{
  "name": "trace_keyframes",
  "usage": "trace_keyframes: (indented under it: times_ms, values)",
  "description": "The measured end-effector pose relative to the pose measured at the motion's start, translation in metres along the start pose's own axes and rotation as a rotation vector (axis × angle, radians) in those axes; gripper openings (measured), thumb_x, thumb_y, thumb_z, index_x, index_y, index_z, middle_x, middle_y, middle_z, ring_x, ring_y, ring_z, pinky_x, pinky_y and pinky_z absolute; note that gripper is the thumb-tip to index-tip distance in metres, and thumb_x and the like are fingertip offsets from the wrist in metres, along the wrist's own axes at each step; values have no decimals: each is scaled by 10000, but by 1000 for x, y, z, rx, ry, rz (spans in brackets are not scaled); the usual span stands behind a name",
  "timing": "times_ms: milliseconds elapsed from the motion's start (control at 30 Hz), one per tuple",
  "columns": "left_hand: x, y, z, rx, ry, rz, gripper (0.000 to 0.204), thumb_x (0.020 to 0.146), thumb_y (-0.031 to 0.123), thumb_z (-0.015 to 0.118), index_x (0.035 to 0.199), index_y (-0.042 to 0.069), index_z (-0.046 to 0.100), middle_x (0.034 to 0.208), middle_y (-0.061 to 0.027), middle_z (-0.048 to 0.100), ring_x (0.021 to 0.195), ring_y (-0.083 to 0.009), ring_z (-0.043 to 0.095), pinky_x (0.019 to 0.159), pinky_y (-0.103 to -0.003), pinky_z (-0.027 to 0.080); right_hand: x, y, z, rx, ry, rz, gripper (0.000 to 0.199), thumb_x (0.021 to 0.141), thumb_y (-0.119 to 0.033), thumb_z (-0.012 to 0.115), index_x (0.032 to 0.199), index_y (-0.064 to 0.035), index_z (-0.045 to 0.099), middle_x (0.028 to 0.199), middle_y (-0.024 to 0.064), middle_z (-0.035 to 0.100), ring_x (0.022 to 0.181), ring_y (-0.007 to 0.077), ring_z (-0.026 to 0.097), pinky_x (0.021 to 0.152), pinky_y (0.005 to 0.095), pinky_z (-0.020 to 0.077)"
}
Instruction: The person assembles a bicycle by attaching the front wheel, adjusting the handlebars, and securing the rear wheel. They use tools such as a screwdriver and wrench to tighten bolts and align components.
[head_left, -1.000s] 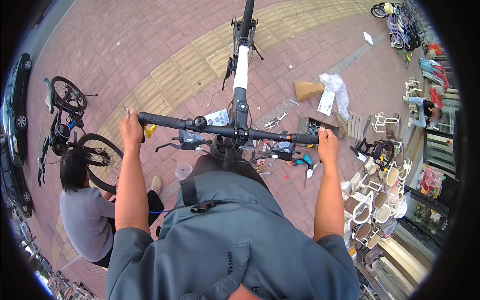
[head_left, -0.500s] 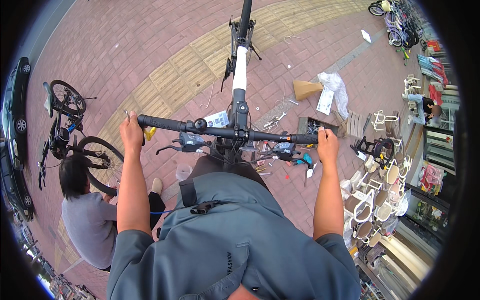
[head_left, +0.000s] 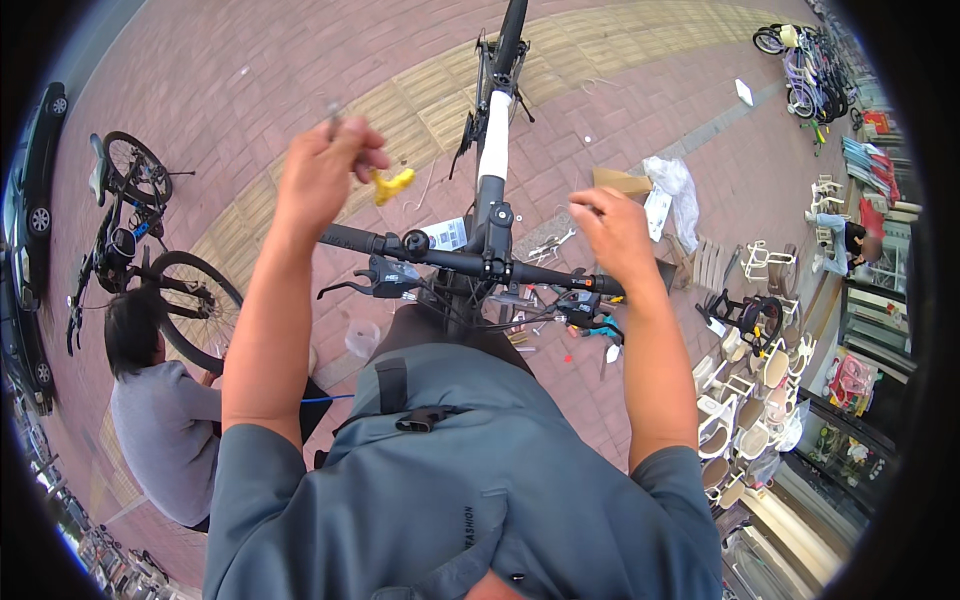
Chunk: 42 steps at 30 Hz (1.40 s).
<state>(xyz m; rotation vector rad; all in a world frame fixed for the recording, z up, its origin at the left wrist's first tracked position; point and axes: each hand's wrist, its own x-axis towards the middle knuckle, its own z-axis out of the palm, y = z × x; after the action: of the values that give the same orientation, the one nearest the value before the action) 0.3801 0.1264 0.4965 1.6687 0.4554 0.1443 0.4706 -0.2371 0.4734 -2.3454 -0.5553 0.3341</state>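
A black bicycle handlebar (head_left: 450, 260) spans the view before me, with brake levers and shifters on both sides. My left hand (head_left: 325, 170) is raised beyond the left grip (head_left: 350, 238), closed round a tool; its yellow end (head_left: 393, 186) and a blurred metal tip stick out, the middle hidden by my fingers. Over the right end of the bar is my right hand (head_left: 618, 235), its fingers curled and pressed together; whether anything is in them does not show. Between the hands stands the stem (head_left: 498, 240); the frame's top tube has a white wrap (head_left: 494, 135).
A person in grey (head_left: 165, 430) crouches at left by another bicycle (head_left: 125, 235). Tools (head_left: 550, 245), a cardboard piece (head_left: 622, 181) and clear plastic (head_left: 680, 205) lie on the paving. Child seats (head_left: 745, 410) are piled at right; parked bikes (head_left: 810, 75) stand farther off.
Both hands have come off the grips. My left hand has risen forward and to the right with the yellow-ended tool; my right hand has moved up and left.
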Motion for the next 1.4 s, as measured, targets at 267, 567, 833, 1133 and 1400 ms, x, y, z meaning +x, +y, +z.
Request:
trace_keyframes:
  times_ms: [267, 567, 833, 1133, 1400]
  values:
    - [44, -13, 98, -59, -281, -202, 410, 1067, 344, 542, 917, 2, 712, 737, -49, 651, 644, -109, 535, 581, -267, 429, 91, -71, 56, 8, -543, -100, 271, 876, -227, 724, 1040, -15, 761, 860, 143, 731, 813, 253, 677, 774, 388, 506]
    - [51, -67, 94, 87, -376, -425, 398, 903, 394, 789, 991, 9, 749, 763, -55, 672, 649, -106, 505, 526, -297, 386, 117, -9, 105, 590, -472, 303, 248, 912, -257, 747, 990, -24, 721, 754, 8, 649, 594, 78, 508, 523, 259, 396]
    - [45, -86, 98, 190, -427, -430, 293, 857, 257, 836, 947, -10, 754, 776, -79, 747, 604, -93, 527, 526, -270, 399, 118, 15, 116, 916, -606, 576, 175, 964, -212, 714, 1011, -48, 674, 794, -24, 610, 625, 45, 512, 508, 193, 405]
    - [37, -83, 108, 139, -475, -528, 268, 883, 272, 800, 892, 8, 753, 763, -60, 743, 562, -66, 479, 459, -251, 307, 116, 26, 126, 960, -494, 607, 136, 994, -181, 666, 932, -64, 637, 818, -6, 609, 628, 58, 530, 509, 199, 431]
    - [39, -92, 109, 26, -450, -605, 203, 887, 235, 778, 844, 43, 730, 759, -75, 739, 583, -62, 489, 465, -231, 303, 118, 33, 140, 987, -477, 644, 152, 1006, -169, 638, 929, -38, 643, 811, 5, 605, 625, 63, 529, 505, 208, 431]
